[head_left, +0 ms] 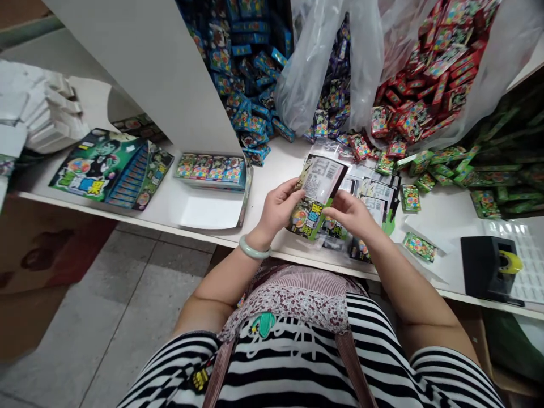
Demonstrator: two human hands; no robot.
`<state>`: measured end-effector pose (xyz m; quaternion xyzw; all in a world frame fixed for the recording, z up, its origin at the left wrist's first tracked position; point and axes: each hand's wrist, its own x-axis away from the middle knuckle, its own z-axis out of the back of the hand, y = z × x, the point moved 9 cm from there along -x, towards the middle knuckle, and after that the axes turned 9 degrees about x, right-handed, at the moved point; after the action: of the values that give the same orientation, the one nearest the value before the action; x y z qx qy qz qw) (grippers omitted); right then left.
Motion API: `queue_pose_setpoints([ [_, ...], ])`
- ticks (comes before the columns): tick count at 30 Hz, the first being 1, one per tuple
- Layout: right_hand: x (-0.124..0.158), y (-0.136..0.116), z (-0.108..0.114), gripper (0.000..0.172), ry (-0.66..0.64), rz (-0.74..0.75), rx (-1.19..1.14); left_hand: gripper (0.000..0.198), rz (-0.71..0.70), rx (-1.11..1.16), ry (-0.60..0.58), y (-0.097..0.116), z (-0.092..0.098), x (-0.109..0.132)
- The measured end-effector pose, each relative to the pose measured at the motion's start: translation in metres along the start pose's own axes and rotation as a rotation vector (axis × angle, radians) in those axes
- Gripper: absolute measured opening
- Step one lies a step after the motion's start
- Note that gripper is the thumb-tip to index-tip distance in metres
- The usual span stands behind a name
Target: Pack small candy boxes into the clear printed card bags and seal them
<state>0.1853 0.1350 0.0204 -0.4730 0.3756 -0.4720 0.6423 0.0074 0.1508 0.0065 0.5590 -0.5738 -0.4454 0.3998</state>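
Above the table edge, my left hand [281, 205] pinches a printed folded card [318, 177] at its left side. The card has a pale panel with a barcode above a black and green panel with large characters. My right hand [351, 214] is closed at the card's right edge, thumb and fingers against it; whether its fingertips grip firmly is partly hidden. Under and beside my right hand lies a loose pile of similar printed cards [374, 207]. A display box [212, 209] with a row of small colourful packs along its back stands left of my left hand.
Small blue boxes [250, 119] are heaped behind a white divider [170, 68]. Plastic bags hold purple boxes [335, 90] and red boxes [446, 85]. Green boxes [488, 164] lie at right, near a tape dispenser [488, 266]. A printed display carton [102, 167] lies left.
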Motion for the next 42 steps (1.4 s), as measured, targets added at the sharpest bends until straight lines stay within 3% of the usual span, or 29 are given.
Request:
queue_pose_setpoints([
  [2, -0.001, 0.016, -0.014, 0.038, -0.07, -0.098, -0.128, 0.041, 0.105, 0.16, -0.01, -0.013, -0.007, 0.0],
  [5, -0.003, 0.028, -0.006, 0.041, 0.02, -0.169, -0.186, 0.046, 0.249, 0.322, -0.041, -0.032, -0.013, 0.008],
  [9, 0.004, 0.044, 0.011, 0.051, 0.148, -0.264, -0.211, 0.052, 0.402, 0.235, -0.213, -0.058, -0.017, 0.035],
  [13, 0.019, 0.055, 0.006, 0.053, 0.073, -0.306, -0.213, 0.057, 0.456, 0.191, -0.289, -0.076, -0.013, 0.051],
  [15, 0.027, 0.056, 0.004, 0.05, 0.036, -0.299, -0.202, 0.059, 0.402, 0.198, -0.287, -0.073, -0.015, 0.044],
  [19, 0.043, 0.058, -0.007, 0.041, -0.141, -0.315, -0.179, 0.057, 0.172, 0.151, -0.173, -0.048, -0.017, 0.016],
  [20, 0.045, 0.058, -0.003, 0.044, -0.11, -0.312, -0.172, 0.058, 0.132, 0.121, -0.169, -0.043, -0.02, 0.013],
  [22, 0.048, 0.055, 0.016, 0.057, 0.07, -0.276, -0.14, 0.061, 0.086, 0.058, -0.206, -0.036, -0.028, 0.012],
  [25, 0.054, 0.048, 0.037, 0.067, 0.262, -0.203, -0.043, 0.06, 0.074, 0.018, -0.264, -0.033, -0.034, 0.021],
  [30, 0.059, 0.043, 0.026, 0.052, 0.14, -0.167, 0.072, 0.048, 0.133, -0.027, -0.341, -0.027, -0.031, 0.035],
  [33, 0.059, 0.038, 0.021, 0.036, 0.06, -0.142, 0.138, 0.024, 0.095, -0.1, -0.28, -0.019, -0.027, 0.036],
  [36, 0.054, 0.027, 0.028, 0.019, 0.102, -0.097, 0.227, 0.017, 0.018, -0.141, -0.17, -0.011, -0.027, 0.033],
  [38, 0.05, 0.018, 0.033, 0.02, 0.136, -0.059, 0.223, 0.019, 0.033, -0.124, -0.181, -0.01, -0.034, 0.033],
  [42, 0.044, 0.015, 0.036, 0.023, 0.144, -0.095, -0.004, 0.021, 0.07, -0.039, -0.247, -0.004, -0.044, 0.035],
])
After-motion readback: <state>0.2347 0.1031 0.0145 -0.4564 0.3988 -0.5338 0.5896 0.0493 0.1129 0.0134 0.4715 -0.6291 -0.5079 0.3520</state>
